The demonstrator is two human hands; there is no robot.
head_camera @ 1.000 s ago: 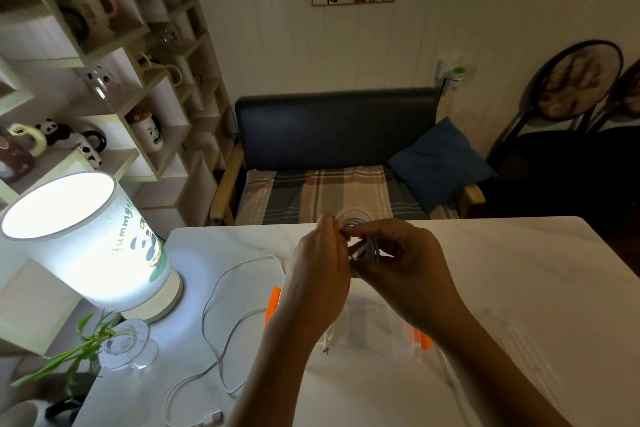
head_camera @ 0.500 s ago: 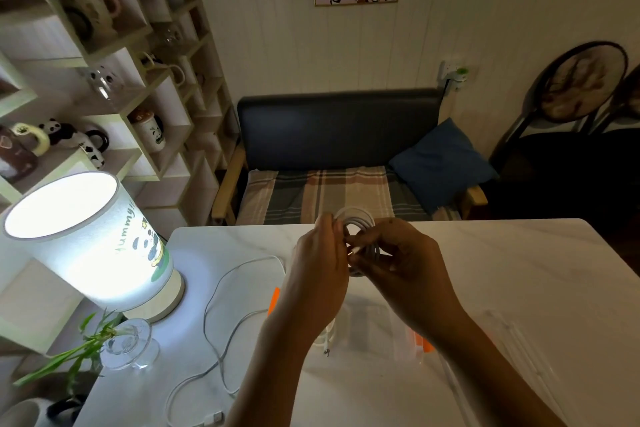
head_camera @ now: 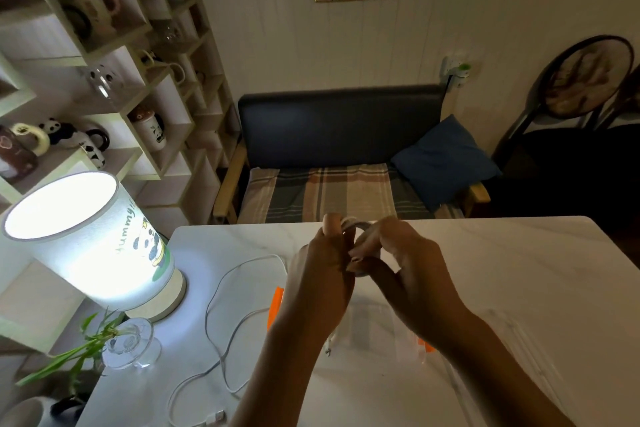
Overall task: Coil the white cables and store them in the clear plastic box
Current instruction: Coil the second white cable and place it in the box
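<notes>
Above the white marble table (head_camera: pixel 502 270), my left hand (head_camera: pixel 322 274) and my right hand (head_camera: pixel 412 270) both grip a small coil of white cable (head_camera: pixel 356 226), held between them; most of the coil is hidden by my fingers. A loose end of it hangs down to a plug (head_camera: pixel 328 350). Under my hands stands the clear plastic box (head_camera: pixel 374 326) with orange latches (head_camera: pixel 275 308), largely hidden by my forearms. A second white cable (head_camera: pixel 221 295) lies uncoiled on the table to the left, its USB plug (head_camera: pixel 216 416) near the front edge.
A lit panda lamp (head_camera: pixel 90 239) stands at the table's left, with a glass vase of bamboo (head_camera: pixel 128 347) before it. The clear lid (head_camera: pixel 485 374) lies right of the box. Beyond the table are a sofa (head_camera: pixel 339 156) and shelves of mugs (head_camera: pixel 104 80).
My hands have shifted slightly around the coil, with my right fingers wrapping further over it. The cable on the table has not moved.
</notes>
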